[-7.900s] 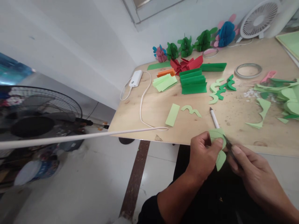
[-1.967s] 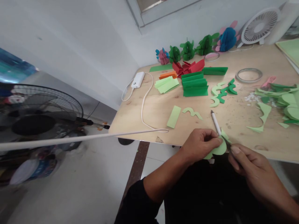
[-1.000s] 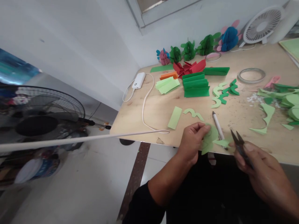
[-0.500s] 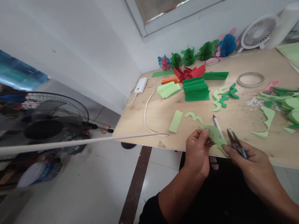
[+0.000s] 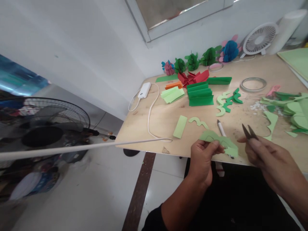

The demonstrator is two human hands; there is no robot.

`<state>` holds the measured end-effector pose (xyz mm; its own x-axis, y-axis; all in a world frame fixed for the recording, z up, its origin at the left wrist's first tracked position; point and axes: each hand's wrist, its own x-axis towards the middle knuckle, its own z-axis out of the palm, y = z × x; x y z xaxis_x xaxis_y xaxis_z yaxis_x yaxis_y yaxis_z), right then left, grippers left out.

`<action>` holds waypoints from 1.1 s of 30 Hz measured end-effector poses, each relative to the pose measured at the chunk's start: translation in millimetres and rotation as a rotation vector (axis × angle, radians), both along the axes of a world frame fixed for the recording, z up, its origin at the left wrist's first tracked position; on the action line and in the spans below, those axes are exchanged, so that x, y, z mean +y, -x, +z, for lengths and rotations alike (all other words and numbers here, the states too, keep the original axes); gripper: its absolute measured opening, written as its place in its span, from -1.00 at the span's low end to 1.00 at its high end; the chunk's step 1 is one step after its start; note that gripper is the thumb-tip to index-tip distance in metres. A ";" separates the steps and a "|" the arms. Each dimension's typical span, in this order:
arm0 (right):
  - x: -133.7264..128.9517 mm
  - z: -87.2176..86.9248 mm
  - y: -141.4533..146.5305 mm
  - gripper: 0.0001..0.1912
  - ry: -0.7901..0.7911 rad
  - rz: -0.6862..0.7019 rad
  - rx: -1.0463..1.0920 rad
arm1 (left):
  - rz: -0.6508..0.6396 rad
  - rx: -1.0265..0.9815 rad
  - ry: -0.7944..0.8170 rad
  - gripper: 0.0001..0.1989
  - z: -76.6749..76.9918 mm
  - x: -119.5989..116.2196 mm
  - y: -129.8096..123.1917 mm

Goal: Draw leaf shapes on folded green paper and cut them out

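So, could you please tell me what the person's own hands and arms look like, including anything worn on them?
The left hand and right hand are both bare, with no glove, watch or bracelet showing. A plain black sleeve covers the left arm only up near the elbow, leaving the forearm uncovered. No sleeve shows on the right arm.

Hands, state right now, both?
Left hand: closed, pinching a light green paper cutout.
Right hand: closed around scissors, blades slightly apart, off the paper.
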<state>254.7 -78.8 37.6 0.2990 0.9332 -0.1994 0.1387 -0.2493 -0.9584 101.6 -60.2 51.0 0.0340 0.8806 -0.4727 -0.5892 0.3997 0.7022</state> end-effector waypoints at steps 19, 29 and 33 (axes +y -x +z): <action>-36.0 -17.6 1.4 -0.45 0.119 0.275 -0.010 | 0.015 0.019 -0.051 -0.74 8.8 -6.2 -8.0; -32.8 -10.3 2.9 -0.39 0.191 0.288 -0.029 | 0.014 0.031 -0.074 -0.73 11.6 -2.4 -2.7; -29.8 -10.9 2.7 -0.36 0.179 0.280 -0.087 | -0.008 0.031 -0.069 -0.79 12.0 -3.2 -3.2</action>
<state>252.0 -108.7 26.8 0.0589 0.9339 -0.3528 0.3048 -0.3533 -0.8845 104.8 -63.4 63.1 0.0272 0.9108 -0.4120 -0.5637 0.3543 0.7461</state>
